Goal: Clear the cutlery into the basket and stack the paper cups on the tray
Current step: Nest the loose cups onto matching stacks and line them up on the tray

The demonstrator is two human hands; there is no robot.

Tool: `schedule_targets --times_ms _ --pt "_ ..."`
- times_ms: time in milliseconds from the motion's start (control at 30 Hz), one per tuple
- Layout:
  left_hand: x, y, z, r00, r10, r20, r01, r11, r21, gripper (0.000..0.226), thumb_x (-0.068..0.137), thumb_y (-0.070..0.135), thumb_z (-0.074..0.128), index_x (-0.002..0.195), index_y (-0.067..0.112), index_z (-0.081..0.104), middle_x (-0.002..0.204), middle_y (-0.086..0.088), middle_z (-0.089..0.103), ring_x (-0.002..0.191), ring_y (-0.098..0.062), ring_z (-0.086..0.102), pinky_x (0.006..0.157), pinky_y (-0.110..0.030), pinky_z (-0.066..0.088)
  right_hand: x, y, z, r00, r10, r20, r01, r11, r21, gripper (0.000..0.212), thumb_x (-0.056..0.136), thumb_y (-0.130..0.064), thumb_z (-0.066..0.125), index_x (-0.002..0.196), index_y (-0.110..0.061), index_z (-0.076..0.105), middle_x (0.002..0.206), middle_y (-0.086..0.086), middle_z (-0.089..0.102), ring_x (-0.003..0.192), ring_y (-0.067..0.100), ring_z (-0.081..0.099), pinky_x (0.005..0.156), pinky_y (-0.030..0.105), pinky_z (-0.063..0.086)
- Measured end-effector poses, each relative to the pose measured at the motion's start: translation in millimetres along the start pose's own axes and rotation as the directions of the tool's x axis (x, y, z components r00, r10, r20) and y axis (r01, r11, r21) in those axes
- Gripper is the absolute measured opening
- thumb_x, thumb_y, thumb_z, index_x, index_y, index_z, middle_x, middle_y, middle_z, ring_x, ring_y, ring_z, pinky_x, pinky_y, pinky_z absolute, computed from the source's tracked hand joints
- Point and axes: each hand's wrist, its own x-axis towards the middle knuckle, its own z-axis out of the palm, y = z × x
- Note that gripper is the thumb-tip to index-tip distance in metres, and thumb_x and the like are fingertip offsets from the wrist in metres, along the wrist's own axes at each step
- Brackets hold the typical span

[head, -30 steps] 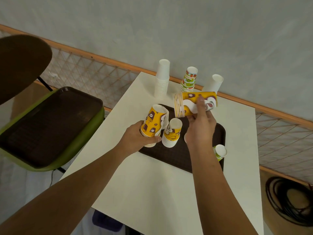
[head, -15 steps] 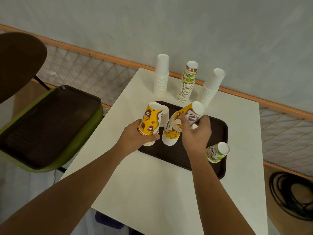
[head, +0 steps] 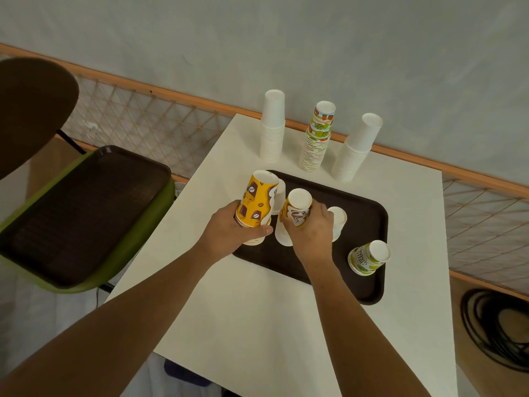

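On the brown tray (head: 363,222), left hand (head: 229,233) clamped around a yellow cup stack (head: 256,206). Right hand (head: 310,227) closed on a second yellow cup (head: 297,207), upside down atop another. Green cup (head: 369,257) sits at the tray's right edge.

Dark brown tray (head: 363,224) on a cream-white table (head: 257,325). At nine o'clock on it, a yellow cup stack (head: 256,206) with brown coffee-bean print; at four o'clock a green-and-white cup (head: 367,257). Twelve o'clock — plain white stacks (head: 272,127) flanking a green-and-red patterned stack (head: 317,138).
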Motion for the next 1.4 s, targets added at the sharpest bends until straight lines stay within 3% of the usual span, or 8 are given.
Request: schedule_targets --times_ms 133,267,433,667,1000,1167,1300,1400 --pt "-0.4 -1.0 -1.7 1.000 0.004 0.008 -0.004 1.000 0.002 0.075 0.076 0.045 0.085 0.141 0.030 0.051 0.131 0.006 0.064 0.117 -0.021 0.063 0.105 -0.042 0.053 -11.2 -12.3 -30.2 1.000 -0.002 0.014 0.003 0.998 -0.069 0.091 0.084 -0.038 0.076 0.156 -0.020 0.023 0.157 0.004 0.032 0.146 0.028 0.024 0.116 0.049 0.028" --pt "-0.8 3.9 -1.0 1.000 0.018 -0.002 -0.018 1.000 0.010 0.072 0.076 0.042 0.085 0.139 0.029 0.052 0.128 0.007 0.065 0.113 -0.019 0.064 0.103 -0.039 0.052 -28.6 -45.1 -58.5 0.959 -0.172 -0.223 0.194 0.978 0.081 0.072 0.085 -0.042 0.069 0.148 -0.023 0.040 0.148 -0.002 0.042 0.136 0.017 0.033 0.106 0.037 0.038" --pt "-3.9 11.3 0.0 0.996 0.089 -0.029 -0.090 0.995 -0.034 0.069 0.079 0.036 0.085 0.139 0.023 0.054 0.126 0.005 0.067 0.112 -0.020 0.065 0.105 -0.042 0.052 -27.5 -86.1 -51.1 0.973 -0.174 0.154 0.164 0.984 0.076 0.072 0.082 -0.066 0.066 0.138 -0.026 0.049 0.135 -0.005 0.058 0.126 0.017 0.048 0.104 0.039 0.047" --pt "-8.8 16.5 -1.7 0.991 0.130 -0.030 -0.130 0.991 -0.024 0.070 0.081 0.034 0.082 0.142 0.024 0.050 0.125 0.008 0.063 0.109 -0.012 0.060 0.097 -0.029 0.047 -26.1 -96.5 -51.2 0.957 -0.140 0.253 0.102 0.982 0.156 0.063 0.082 -0.056 0.074 0.131 -0.020 0.057 0.125 -0.004 0.066 0.096 0.003 0.054 0.079 0.014 0.042" --pt "-13.8 13.3 -7.6 0.981 0.184 0.064 -0.160 0.948 -0.274 0.094 0.060 0.046 0.094 0.142 0.028 0.052 0.131 0.011 0.066 0.121 -0.010 0.064 0.102 -0.034 0.053 -19.6 -82.9 -65.0 0.997 0.036 0.071 -0.068 0.849 0.524 0.040 0.075 -0.057 0.077 0.102 -0.029 0.069 0.096 -0.014 0.075 0.090 0.005 0.072 0.087 0.035 0.060" --pt "-12.2 5.5 -8.7 0.991 0.108 0.078 -0.095 0.983 -0.155 0.078 0.069 0.036 0.092 0.138 0.028 0.057 0.130 0.014 0.066 0.118 -0.007 0.064 0.109 -0.038 0.050 -8.6 -74.3 -93.3 0.974 0.223 -0.045 -0.111 0.636 0.763 0.029 0.085 -0.045 0.076 0.108 -0.028 0.071 0.097 -0.016 0.076 0.090 0.000 0.073 0.074 0.018 0.058" --pt "-8.9 1.8 -6.4 0.995 0.095 0.010 -0.093 0.990 -0.101 0.054 0.080 0.035 0.085 0.129 0.030 0.064 0.124 0.016 0.069 0.113 -0.006 0.066 0.109 -0.035 0.050 2.9 -61.0 -101.6 0.941 0.271 -0.203 -0.061 0.725 0.686 0.032 0.084 -0.051 0.075 0.108 -0.031 0.066 0.100 -0.017 0.073 0.089 0.001 0.072 0.080 0.021 0.058" --pt "-4.3 3.9 -6.7 0.993 0.091 -0.069 -0.098 0.990 -0.101 0.039 0.087 0.033 0.079 0.124 0.029 0.067 0.118 0.015 0.071 0.108 -0.007 0.068 0.106 -0.036 0.051 5.7 -54.3 -98.5 0.954 0.136 -0.267 0.018 0.863 0.505 0.040 0.082 -0.056 0.075 0.110 -0.031 0.062 0.103 -0.014 0.069 0.094 0.003 0.068 0.082 0.018 0.055"
